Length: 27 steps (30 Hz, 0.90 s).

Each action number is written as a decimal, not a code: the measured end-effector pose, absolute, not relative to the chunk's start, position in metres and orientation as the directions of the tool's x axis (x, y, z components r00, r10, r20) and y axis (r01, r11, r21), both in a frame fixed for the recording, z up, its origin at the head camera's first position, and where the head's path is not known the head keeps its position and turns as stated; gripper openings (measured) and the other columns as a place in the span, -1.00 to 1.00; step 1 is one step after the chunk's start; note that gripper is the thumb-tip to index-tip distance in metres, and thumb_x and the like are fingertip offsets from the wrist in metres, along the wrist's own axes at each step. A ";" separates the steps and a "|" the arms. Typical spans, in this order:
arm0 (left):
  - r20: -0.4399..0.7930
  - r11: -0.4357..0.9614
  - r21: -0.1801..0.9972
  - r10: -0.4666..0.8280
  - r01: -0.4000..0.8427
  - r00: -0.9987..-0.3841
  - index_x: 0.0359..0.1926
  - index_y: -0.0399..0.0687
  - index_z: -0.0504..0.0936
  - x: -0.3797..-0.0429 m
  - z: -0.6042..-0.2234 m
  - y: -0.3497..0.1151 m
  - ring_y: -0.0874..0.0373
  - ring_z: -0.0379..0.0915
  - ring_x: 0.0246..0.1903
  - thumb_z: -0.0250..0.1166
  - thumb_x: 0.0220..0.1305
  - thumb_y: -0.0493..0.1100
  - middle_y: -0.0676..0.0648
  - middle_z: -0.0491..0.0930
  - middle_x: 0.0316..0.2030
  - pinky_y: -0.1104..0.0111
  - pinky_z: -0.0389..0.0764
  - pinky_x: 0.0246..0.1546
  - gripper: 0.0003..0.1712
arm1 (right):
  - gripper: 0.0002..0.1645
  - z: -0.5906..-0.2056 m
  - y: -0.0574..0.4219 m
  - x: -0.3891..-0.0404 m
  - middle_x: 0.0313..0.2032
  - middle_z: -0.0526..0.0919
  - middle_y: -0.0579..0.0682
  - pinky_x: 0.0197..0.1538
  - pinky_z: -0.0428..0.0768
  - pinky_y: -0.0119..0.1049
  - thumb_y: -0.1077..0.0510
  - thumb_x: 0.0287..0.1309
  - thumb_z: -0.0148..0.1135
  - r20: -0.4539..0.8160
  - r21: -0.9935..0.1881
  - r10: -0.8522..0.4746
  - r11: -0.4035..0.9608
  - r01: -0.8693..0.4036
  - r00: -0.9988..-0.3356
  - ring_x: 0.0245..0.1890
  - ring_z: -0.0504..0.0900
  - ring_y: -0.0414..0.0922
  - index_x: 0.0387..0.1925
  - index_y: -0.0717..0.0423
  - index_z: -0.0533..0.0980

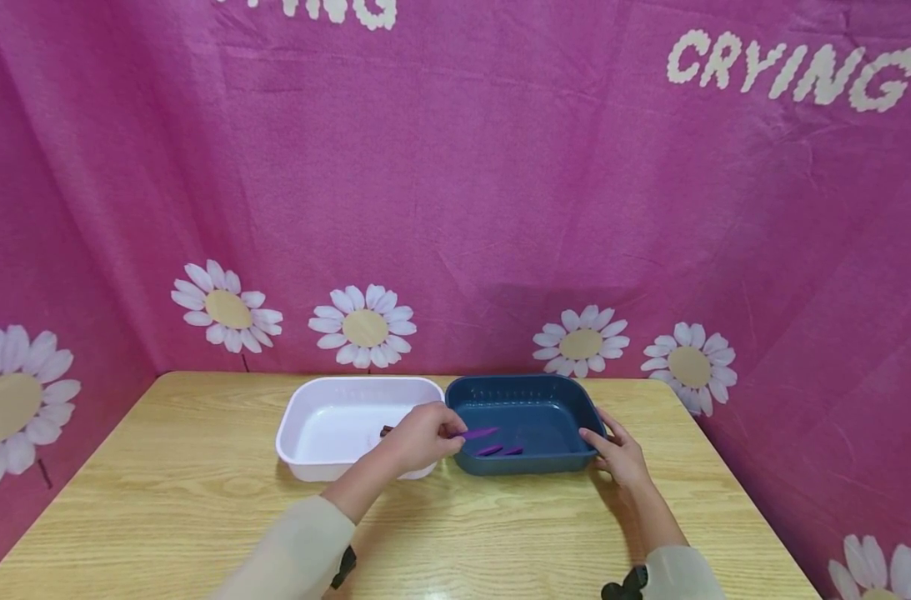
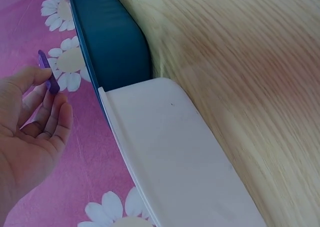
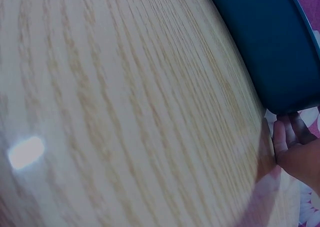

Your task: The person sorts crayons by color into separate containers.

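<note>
My left hand [image 1: 427, 435] pinches a slim, pointed purple piece [image 1: 479, 433] between thumb and fingers, over the left front part of the dark blue plastic bin [image 1: 530, 464]. In the left wrist view the purple piece [image 2: 49, 72] stands above the level of the bins' rims. Two more small purple pieces [image 1: 490, 450] lie in the blue bin near its front wall. My right hand [image 1: 622, 454] grips the right end of the blue bin, thumb over the rim and fingers against the outside. In the right wrist view the fingers [image 3: 281, 134] sit at the bin's corner.
A white plastic bin [image 1: 305, 472] stands left of the blue one, their rims meeting. A small dark brown thing [image 1: 385, 431] shows in it, partly hidden by my left hand. Both rest on a wooden table [image 1: 500, 533], with a pink flowered curtain [image 1: 463, 208] behind.
</note>
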<state>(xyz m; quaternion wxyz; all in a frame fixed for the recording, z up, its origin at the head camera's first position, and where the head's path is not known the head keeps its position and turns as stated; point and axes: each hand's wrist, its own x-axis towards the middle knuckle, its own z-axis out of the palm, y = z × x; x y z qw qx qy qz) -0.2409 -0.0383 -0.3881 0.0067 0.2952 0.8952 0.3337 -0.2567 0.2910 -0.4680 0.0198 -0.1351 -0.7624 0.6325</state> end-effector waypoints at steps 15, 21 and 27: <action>0.172 0.589 0.643 0.511 0.489 -0.842 -0.23 -0.18 0.70 -0.258 -0.393 -0.017 0.19 0.48 -0.32 0.28 0.16 -0.20 -0.04 0.60 -0.36 0.43 0.53 -0.27 -0.82 | -0.21 -0.470 0.293 -0.257 0.25 0.26 0.27 -0.23 0.56 -0.50 -0.02 0.20 0.18 -0.168 -0.962 0.219 0.175 0.208 -0.961 -0.20 0.55 -0.23 0.40 -0.07 0.12; 0.174 0.564 0.679 0.498 0.470 -0.849 -0.23 -0.21 0.70 -0.264 -0.399 -0.012 0.20 0.48 -0.35 0.28 0.15 -0.22 -0.06 0.62 -0.37 0.44 0.53 -0.30 -0.82 | -0.22 -0.470 0.291 -0.258 0.20 0.29 0.24 -0.26 0.57 -0.50 0.02 0.19 0.19 -0.159 -0.970 0.224 0.147 0.195 -0.961 -0.29 0.56 -0.30 0.40 -0.06 0.14; 0.163 0.563 0.691 0.489 0.453 -0.857 -0.23 -0.22 0.70 -0.267 -0.404 -0.008 0.20 0.48 -0.36 0.27 0.16 -0.22 -0.07 0.64 -0.36 0.43 0.52 -0.31 -0.81 | -0.22 -0.470 0.292 -0.258 0.17 0.29 0.22 -0.26 0.56 -0.51 0.02 0.19 0.20 -0.166 -0.969 0.227 0.142 0.201 -0.960 -0.28 0.55 -0.30 0.40 -0.08 0.14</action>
